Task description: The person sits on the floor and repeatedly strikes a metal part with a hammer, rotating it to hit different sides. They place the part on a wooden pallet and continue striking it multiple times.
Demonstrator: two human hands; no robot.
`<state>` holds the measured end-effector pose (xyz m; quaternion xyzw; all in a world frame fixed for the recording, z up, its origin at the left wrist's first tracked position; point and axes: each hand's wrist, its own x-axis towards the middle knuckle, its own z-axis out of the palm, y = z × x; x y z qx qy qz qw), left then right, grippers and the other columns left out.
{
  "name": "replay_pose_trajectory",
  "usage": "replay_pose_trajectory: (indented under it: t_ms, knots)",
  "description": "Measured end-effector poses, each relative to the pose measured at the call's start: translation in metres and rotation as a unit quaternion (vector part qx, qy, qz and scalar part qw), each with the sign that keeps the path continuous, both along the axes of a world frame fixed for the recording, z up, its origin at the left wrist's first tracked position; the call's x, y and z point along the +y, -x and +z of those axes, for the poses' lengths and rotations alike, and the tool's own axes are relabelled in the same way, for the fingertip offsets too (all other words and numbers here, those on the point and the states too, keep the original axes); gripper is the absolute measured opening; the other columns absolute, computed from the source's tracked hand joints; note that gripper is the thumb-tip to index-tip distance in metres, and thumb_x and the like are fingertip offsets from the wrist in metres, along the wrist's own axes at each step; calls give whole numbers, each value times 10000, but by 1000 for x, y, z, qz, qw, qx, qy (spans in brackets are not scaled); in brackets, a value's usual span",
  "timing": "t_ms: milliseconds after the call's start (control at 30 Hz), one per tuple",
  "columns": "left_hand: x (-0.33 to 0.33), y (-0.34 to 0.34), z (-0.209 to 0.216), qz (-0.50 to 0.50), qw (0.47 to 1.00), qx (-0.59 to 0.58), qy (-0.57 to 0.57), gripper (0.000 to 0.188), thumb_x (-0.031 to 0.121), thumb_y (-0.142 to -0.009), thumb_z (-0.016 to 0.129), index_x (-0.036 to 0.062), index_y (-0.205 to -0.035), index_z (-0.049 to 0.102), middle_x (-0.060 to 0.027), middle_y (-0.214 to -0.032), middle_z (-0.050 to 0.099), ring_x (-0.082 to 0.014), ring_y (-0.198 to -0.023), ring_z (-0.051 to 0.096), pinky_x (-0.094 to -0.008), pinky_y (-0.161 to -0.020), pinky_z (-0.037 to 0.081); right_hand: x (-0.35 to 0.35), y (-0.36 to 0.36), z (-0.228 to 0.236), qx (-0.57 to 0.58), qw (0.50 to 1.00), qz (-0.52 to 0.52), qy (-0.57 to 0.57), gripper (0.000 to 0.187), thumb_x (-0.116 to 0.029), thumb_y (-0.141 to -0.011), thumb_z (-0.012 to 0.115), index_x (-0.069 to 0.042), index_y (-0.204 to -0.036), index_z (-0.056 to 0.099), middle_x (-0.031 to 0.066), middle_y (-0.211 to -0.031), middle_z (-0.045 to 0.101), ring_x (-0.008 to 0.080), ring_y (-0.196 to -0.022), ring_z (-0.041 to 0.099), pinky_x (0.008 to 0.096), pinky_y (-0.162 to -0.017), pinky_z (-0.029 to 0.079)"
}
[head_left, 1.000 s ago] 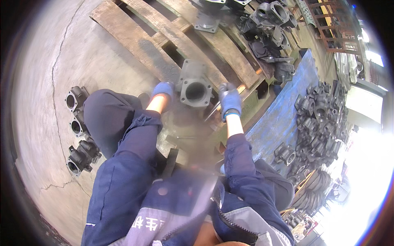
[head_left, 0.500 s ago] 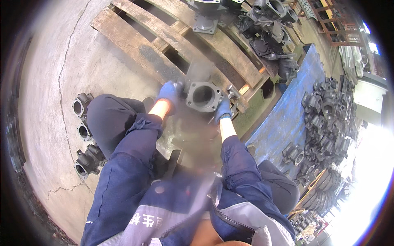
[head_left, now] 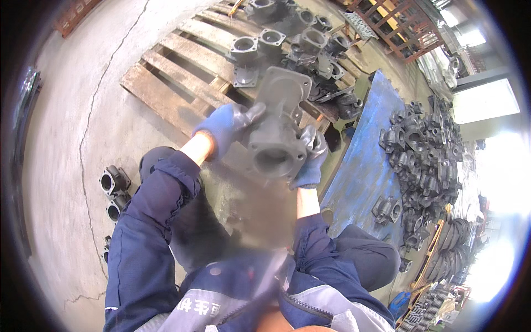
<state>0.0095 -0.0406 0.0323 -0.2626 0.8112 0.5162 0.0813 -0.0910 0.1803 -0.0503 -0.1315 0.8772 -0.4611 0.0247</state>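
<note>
A dark grey flanged metal casting [head_left: 275, 123] is held up in front of me, its square flange with a round bore and corner holes tilted toward me. My left hand [head_left: 225, 128], in a blue glove with a dark grey palm, grips its left side with the thumb lying along the body. Gloved the same way, my right hand [head_left: 311, 157] is closed on the right side, near the lower flange. The fingers behind the casting are hidden.
Ahead lies a wooden pallet [head_left: 160, 91] bearing several similar castings [head_left: 244, 47]. On the right, a blue metal sheet [head_left: 354, 171] borders a heap of castings [head_left: 423, 149]. More castings [head_left: 113, 180] stand on the concrete floor to my left.
The casting has been raised closer to me and tipped, so more of its body and far flange shows. Both hands moved with it. The view has shifted, revealing more of the pallet.
</note>
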Motion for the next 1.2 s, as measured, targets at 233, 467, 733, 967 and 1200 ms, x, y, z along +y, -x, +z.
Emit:
replay_pose_trajectory:
  t_ms: [233,467,733,967,1200]
  knots:
    - [6,-20,-21,-190,962,103,164,268,77,-865,597,60,-1132,586,-186,-804,664,-344,-776,680,-393,-685,541,18,-34,27,-69,981,-45,174,292,-196,-948,621,-91,-1219,592,83,-1020,636,209,-816,634,367,-652,544]
    - [12,-33,-37,-193,941,169,220,498,-15,-758,665,88,-1220,511,-170,-842,663,-370,-819,674,-413,-667,536,13,-48,53,-215,885,-63,408,257,-242,-991,612,-153,-759,549,-96,-728,473,33,-659,432,226,-572,374]
    - [16,-28,-45,-162,943,272,104,382,370,-877,623,64,-1104,641,-103,-798,651,-226,-705,610,-348,-651,510,30,-60,77,-172,952,-39,251,299,-294,-948,635,-15,-1045,681,47,-860,649,130,-712,576,307,-616,466]
    - [27,-26,-7,-282,944,113,133,390,97,-911,626,51,-1294,566,-130,-1140,676,-213,-966,671,-364,-815,540,72,-35,32,-190,968,-72,149,304,-333,-984,601,-48,-1019,701,36,-877,688,139,-751,628,314,-679,505]
    - [50,-8,7,-138,965,-10,-222,459,467,-963,464,114,-1205,628,-69,-821,630,-128,-637,546,-284,-563,432,124,-32,4,-191,953,43,231,460,-399,-1019,512,-80,-1349,535,67,-1302,620,220,-1156,618,364,-980,537]
